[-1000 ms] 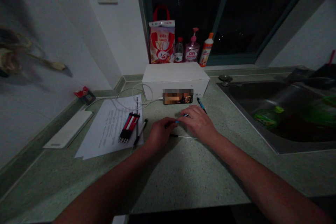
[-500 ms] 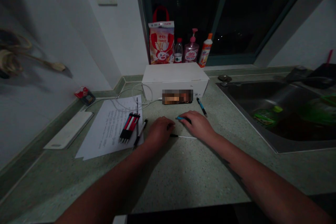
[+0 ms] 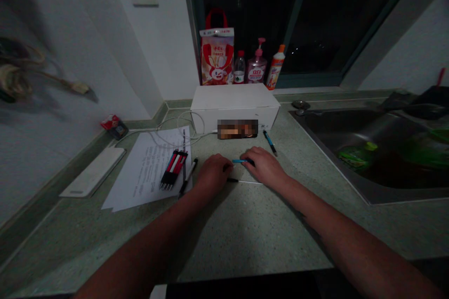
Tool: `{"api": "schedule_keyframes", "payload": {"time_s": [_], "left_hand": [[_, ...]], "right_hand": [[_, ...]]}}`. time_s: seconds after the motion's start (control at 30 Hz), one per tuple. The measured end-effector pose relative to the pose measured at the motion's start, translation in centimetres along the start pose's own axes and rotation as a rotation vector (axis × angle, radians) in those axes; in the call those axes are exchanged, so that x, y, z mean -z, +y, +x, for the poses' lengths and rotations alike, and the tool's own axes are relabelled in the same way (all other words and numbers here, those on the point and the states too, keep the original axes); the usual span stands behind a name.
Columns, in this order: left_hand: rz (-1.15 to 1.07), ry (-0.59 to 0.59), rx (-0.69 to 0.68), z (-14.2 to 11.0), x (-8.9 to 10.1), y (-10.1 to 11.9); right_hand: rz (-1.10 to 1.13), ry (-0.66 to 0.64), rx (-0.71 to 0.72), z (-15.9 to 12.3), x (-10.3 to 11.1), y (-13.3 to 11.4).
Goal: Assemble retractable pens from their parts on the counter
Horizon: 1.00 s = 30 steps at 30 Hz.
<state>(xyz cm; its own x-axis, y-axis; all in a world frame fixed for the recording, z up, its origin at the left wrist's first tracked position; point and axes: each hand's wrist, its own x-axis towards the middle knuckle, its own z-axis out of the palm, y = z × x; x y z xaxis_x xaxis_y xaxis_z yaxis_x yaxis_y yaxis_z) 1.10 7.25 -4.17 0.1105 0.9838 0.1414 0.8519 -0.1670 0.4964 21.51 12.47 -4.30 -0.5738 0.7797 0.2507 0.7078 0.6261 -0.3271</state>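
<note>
My right hand (image 3: 264, 166) is closed around the black end of a blue pen barrel (image 3: 240, 161). The barrel's blue end points left and meets the fingertips of my left hand (image 3: 214, 171). A small black piece, perhaps a pen part, shows between my left thumb and fingers, mostly hidden. Below both hands a thin pen refill (image 3: 249, 182) with a black end lies on the counter. Beyond my right hand lies a blue and black pen (image 3: 270, 143). Left of my left hand rests a white and black pen (image 3: 188, 177), next to a row of several red, white and black pens (image 3: 174, 169).
Printed sheets (image 3: 140, 173) lie under the row of pens. A white box (image 3: 235, 98) stands at the back, with a cabled phone (image 3: 237, 129) leaning on it. On the left are a white board (image 3: 93, 172) and a red box (image 3: 114, 126). A sink (image 3: 328, 159) is at right.
My hands have come closer together. The blue barrel has turned level and moved left, and its end now meets my left fingertips.
</note>
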Motion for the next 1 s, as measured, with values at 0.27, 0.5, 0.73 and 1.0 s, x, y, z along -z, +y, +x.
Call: {"api": "schedule_keyframes", "payload": {"time_s": [0.27,0.5,0.73,1.0], "left_hand": [[0.031,-0.005,0.050,-0.2,0.9,0.5],[0.048,-0.029,0.026,-0.9,2.4,1.2],[0.153,-0.229,-0.229,-1.8,2.4,1.9],[0.173,-0.137,-0.109,-1.3,2.5,1.6]], "right_hand": [[-0.003,0.009,0.059,0.5,-0.8,-0.2],[0.036,0.042,0.088,0.3,-0.7,-0.1],[0.081,0.109,0.083,-0.3,0.9,-0.6],[0.077,-0.041,0.252,-0.9,1.6,-1.8]]}}
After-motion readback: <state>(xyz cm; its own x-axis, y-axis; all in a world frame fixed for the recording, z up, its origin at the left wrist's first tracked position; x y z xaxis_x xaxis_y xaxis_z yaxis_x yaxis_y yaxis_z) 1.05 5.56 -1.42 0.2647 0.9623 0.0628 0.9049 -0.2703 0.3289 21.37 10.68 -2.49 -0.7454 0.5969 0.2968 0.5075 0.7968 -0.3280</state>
